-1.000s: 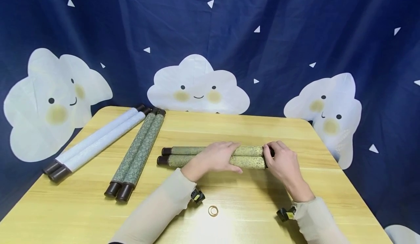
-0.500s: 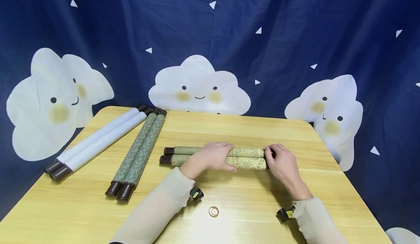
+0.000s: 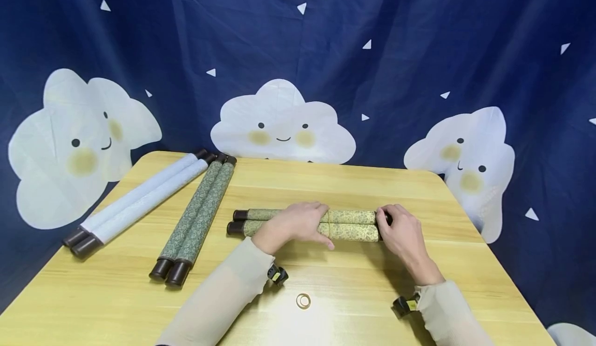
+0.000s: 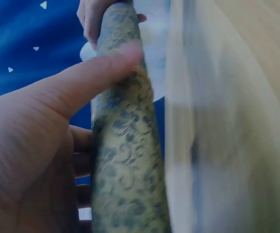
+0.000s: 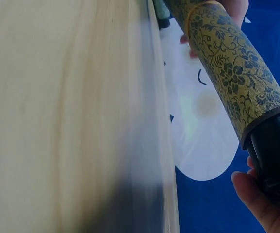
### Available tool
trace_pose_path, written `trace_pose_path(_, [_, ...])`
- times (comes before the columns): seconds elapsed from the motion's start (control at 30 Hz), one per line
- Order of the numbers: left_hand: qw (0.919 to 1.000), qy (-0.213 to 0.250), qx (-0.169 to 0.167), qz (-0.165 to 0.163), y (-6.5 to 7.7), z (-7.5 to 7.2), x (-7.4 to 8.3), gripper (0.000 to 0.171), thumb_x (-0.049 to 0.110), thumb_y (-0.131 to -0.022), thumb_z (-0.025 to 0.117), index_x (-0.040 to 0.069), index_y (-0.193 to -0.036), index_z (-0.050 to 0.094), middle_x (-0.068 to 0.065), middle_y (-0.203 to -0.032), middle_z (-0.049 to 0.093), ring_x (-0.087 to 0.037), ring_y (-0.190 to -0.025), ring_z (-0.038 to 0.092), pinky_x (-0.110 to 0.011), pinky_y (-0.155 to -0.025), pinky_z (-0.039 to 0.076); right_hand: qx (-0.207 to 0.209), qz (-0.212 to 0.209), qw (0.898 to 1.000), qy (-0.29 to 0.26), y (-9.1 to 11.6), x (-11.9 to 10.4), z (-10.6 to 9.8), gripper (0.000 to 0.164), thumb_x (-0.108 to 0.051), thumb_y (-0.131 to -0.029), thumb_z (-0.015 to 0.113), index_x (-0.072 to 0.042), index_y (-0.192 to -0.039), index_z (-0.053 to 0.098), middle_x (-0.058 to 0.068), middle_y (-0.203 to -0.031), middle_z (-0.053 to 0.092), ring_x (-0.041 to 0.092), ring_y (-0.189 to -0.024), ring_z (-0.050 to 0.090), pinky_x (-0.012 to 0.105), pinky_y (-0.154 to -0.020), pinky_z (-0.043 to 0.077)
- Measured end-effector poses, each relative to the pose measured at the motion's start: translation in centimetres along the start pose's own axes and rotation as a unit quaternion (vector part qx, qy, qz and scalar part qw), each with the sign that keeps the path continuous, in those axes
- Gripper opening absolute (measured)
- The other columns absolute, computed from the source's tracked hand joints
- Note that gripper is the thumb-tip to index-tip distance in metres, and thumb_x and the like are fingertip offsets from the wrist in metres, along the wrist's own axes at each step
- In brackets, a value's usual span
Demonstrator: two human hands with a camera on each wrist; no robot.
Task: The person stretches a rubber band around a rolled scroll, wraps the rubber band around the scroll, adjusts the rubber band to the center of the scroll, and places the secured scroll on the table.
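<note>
In the head view, a pair of yellow-green floral scrolls (image 3: 354, 232) with dark end knobs lies side by side, running left to right. A thin rubber band (image 3: 329, 230) loops around both; the right wrist view also shows this band (image 5: 189, 25) on the patterned cloth. My left hand (image 3: 298, 224) grips the pair from above, just left of the band, thumb on the near side. At the right end my right hand (image 3: 404, 232) holds the dark knobs (image 5: 271, 150), partly hiding them. Fingers of the left hand behind the scrolls are largely hidden in its wrist view.
Two dark-green patterned scrolls (image 3: 197, 219) lie slanted on the left of the wooden table (image 3: 354, 294). Farther left are two pale blue-white scrolls (image 3: 144, 198). Small tan rubber bands (image 3: 303, 301) lie near the front. A blue cloud-print curtain (image 3: 400, 20) hangs behind.
My left hand has slid slightly left along the scrolls, and the rubber band now shows beside its fingers. The right hand stays at the right-end knobs.
</note>
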State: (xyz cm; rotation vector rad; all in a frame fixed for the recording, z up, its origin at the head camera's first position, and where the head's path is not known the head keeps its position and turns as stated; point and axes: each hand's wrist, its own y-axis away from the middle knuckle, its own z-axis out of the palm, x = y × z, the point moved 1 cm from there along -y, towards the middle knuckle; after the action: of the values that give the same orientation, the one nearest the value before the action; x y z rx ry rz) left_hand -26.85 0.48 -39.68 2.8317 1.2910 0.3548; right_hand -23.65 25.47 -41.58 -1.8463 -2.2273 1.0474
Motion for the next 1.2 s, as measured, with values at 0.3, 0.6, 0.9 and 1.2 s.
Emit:
trace_pose_path(0.3, [0.999, -0.021, 0.023, 0.03, -0.38, 0.69, 0.67, 0.098, 0.066, -0.083, 0.06, 0.006, -0.153, 0.029, -0.012, -0.154, 0.036, -0.028, -0.139, 0.036, -0.043, -0.114, 0.028, 0.006, -0.007, 1.0, -0.005, 0.17, -0.72, 0.04, 0.029, -0.025, -0.099, 0.053, -0.003, -0.095, 0.071, 0.015, -0.095, 0.069, 0.038, -0.088, 0.066, 0.055, -0.079, 0.05])
trace_pose_path(0.6, [0.9997, -0.006, 0.005, 0.023, -0.01, 0.24, 0.41, 0.095, 0.06, -0.084, 0.065, 0.006, -0.153, 0.029, -0.01, -0.155, 0.034, -0.026, -0.141, 0.033, -0.04, -0.116, 0.024, 0.007, -0.003, 1.0, 0.0, 0.08, -0.54, -0.26, 0.029, -0.025, -0.099, 0.053, -0.003, -0.096, 0.072, 0.014, -0.094, 0.069, 0.038, -0.088, 0.066, 0.055, -0.079, 0.05])
trace_pose_path(0.9, [1.0, -0.004, 0.002, 0.007, 0.18, 0.09, 0.29, 0.093, 0.06, -0.083, 0.065, 0.006, -0.152, 0.032, -0.009, -0.154, 0.036, -0.025, -0.139, 0.036, -0.04, -0.116, 0.025, 0.007, -0.001, 1.0, 0.005, 0.0, -0.32, -0.4, 0.03, -0.025, -0.098, 0.052, -0.002, -0.095, 0.072, 0.014, -0.093, 0.069, 0.038, -0.087, 0.066, 0.055, -0.078, 0.049])
trace_pose_path(1.2, [1.0, -0.007, -0.001, 0.002, 0.08, -0.06, 0.14, 0.094, 0.061, -0.084, 0.064, 0.005, -0.152, 0.031, -0.01, -0.154, 0.036, -0.026, -0.139, 0.036, -0.039, -0.117, 0.023, 0.0, 0.003, 1.0, 0.005, -0.27, -0.21, -0.53, 0.031, -0.025, -0.099, 0.051, -0.002, -0.096, 0.072, 0.015, -0.095, 0.069, 0.039, -0.088, 0.065, 0.056, -0.079, 0.049])
